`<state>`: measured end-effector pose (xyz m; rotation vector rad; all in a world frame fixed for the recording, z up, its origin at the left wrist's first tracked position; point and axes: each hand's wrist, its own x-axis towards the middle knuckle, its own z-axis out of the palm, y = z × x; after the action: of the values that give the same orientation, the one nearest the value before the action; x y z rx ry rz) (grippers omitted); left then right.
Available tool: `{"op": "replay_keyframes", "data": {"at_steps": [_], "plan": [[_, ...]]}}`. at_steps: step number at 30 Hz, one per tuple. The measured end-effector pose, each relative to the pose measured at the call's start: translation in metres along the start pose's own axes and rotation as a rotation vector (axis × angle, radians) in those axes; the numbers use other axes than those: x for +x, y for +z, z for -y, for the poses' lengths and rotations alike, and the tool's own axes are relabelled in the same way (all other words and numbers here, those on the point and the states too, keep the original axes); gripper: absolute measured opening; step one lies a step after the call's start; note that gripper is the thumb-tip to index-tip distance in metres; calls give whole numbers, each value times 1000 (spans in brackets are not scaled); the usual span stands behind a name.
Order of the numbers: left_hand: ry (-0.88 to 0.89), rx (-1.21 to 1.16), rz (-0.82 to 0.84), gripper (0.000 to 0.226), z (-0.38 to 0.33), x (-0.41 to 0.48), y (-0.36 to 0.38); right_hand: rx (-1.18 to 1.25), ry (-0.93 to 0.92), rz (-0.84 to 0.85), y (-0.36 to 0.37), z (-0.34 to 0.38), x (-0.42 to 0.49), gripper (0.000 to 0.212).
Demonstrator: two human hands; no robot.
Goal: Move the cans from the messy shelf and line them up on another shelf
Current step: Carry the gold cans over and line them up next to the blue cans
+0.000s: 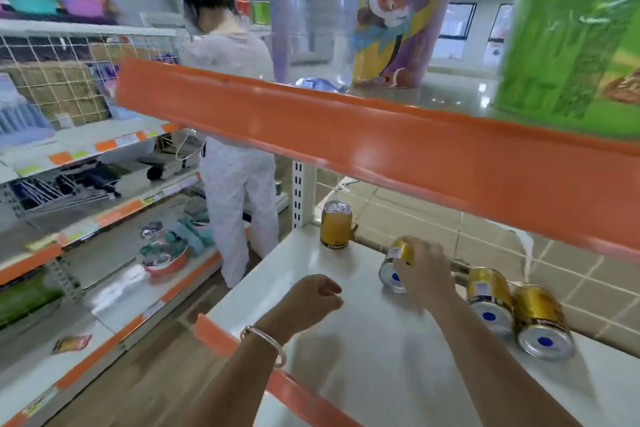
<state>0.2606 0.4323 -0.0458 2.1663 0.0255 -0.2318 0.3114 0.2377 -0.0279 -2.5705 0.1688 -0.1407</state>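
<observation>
I'm holding a tipped can (394, 276) on the shelf (363, 357), my right hand (424, 270) with its grip clamped around it. My left hand (313, 298) is hovering nearby, its grip curled together on nothing. An upright can (336, 227) is standing behind, and a second tipped can (490, 298) and a third (540, 321) are lying side by side to the right.

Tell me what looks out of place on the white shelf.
Three gold metal cans lie tipped on the white shelf: two side by side at the right, silver bases facing the camera, and one gripped by the right hand. Only the amber can at the back left stands upright.
</observation>
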Motion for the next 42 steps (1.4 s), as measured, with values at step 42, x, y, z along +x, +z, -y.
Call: {"op": "replay_keyframes", "data": {"at_steps": [42], "plan": [[286, -262, 198, 45, -12, 89, -12, 47, 241, 510, 22, 45, -47, 55]]}}
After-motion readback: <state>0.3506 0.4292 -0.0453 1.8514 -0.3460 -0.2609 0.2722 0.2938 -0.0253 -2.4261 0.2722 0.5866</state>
